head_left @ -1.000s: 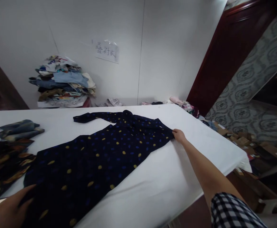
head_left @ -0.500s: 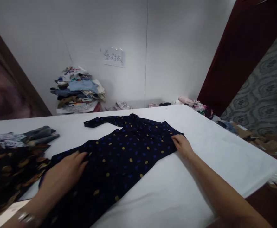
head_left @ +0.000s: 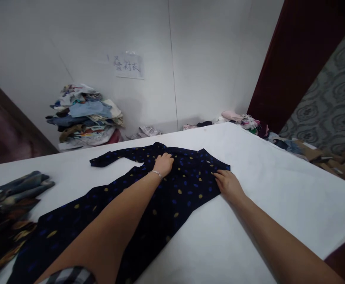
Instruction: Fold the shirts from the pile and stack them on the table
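On the white table in front of me lies a dark navy shirt dotted yellow and blue, spread flat. My left hand rests near its collar end, fingers curled loosely down onto the cloth, gripping nothing that I can see. My right hand lies flat at the shirt's right edge, fingers stretched out and pressing the fabric. A heap of folded clothes stands by the wall.

White wall, dark red door
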`<control>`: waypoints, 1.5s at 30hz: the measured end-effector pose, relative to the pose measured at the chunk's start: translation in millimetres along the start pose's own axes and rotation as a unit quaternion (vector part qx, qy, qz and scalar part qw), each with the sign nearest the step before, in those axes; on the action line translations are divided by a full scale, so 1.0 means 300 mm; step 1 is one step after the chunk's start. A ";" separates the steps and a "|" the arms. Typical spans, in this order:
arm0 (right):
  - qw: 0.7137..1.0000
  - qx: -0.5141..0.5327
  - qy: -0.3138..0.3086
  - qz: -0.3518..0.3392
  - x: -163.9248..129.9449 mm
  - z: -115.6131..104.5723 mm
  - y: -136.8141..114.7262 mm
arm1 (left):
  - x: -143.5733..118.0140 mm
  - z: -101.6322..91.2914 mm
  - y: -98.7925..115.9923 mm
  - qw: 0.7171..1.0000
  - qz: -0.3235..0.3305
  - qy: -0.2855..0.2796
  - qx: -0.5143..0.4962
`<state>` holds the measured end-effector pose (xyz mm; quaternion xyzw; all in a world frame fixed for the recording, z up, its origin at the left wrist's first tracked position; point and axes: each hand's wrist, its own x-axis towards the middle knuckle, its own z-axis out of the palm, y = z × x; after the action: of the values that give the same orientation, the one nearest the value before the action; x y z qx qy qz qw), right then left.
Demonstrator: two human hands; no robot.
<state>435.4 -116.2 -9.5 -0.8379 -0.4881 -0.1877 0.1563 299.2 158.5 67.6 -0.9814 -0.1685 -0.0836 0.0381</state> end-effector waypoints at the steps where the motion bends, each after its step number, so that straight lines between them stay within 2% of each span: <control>1: 1.000 0.013 0.007 -0.012 0.001 -0.005 0.000 | 0.021 -0.010 -0.003 1.000 -0.013 0.005 -0.004; 3: 0.998 0.042 0.024 -0.041 0.005 -0.017 -0.007 | 0.057 -0.055 -0.017 0.998 -0.047 0.024 -0.015; 6: 0.994 0.067 0.036 -0.074 0.008 -0.033 -0.031 | 0.079 -0.177 -0.050 0.993 -0.085 0.069 -0.031; 10: 0.995 0.067 0.001 -0.067 0.008 -0.045 -0.065 | 0.019 -0.362 -0.087 0.989 -0.072 0.131 -0.012; 12: 0.998 0.056 -0.023 -0.035 0.008 -0.050 -0.074 | -0.049 -0.424 -0.095 0.993 -0.045 0.107 0.034; 14: 0.998 0.038 -0.043 0.020 0.011 -0.059 -0.079 | -0.136 -0.451 -0.095 0.995 0.001 0.047 0.085; 18: 0.991 0.021 -0.073 0.106 0.016 -0.084 -0.084 | -0.317 -0.427 -0.094 0.981 0.095 -0.065 0.155; 21: 0.988 0.017 -0.083 0.131 0.016 -0.097 -0.088 | -0.404 -0.401 -0.127 0.978 0.074 -0.090 0.173; 24: 0.987 0.015 -0.081 0.139 0.010 -0.101 -0.085 | -0.439 -0.425 -0.194 0.980 -0.012 -0.054 0.189; 27: 0.989 0.027 -0.068 0.132 0.002 -0.098 -0.074 | -0.469 -0.494 -0.261 0.973 -0.076 0.027 0.215; 30: 0.990 0.036 -0.062 0.124 -0.005 -0.092 -0.062 | -0.536 -0.551 -0.291 0.962 -0.093 0.118 0.228; 32: 0.990 0.037 -0.061 0.125 -0.007 -0.090 -0.056 | -0.607 -0.553 -0.293 0.960 -0.097 0.144 0.221; 34: 0.989 0.032 -0.064 0.126 -0.008 -0.089 -0.053 | -0.698 -0.520 -0.288 0.964 -0.099 0.119 0.214; 39: 0.987 0.008 -0.083 0.136 -0.007 -0.092 -0.051 | -0.955 -0.369 -0.278 0.974 -0.101 -0.009 0.203; 42: 0.985 0.007 -0.094 0.146 -0.006 -0.096 -0.052 | -1.060 -0.316 -0.282 0.973 -0.125 -0.022 0.191; 45: 0.979 0.032 -0.102 0.171 -0.007 -0.101 -0.050 | -1.094 -0.331 -0.296 0.971 -0.151 -0.021 0.186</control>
<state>416.3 -124.2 17.5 -0.9185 -0.3562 -0.0560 0.1623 -50.8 125.3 111.2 -0.9219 -0.3279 -0.0348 0.2034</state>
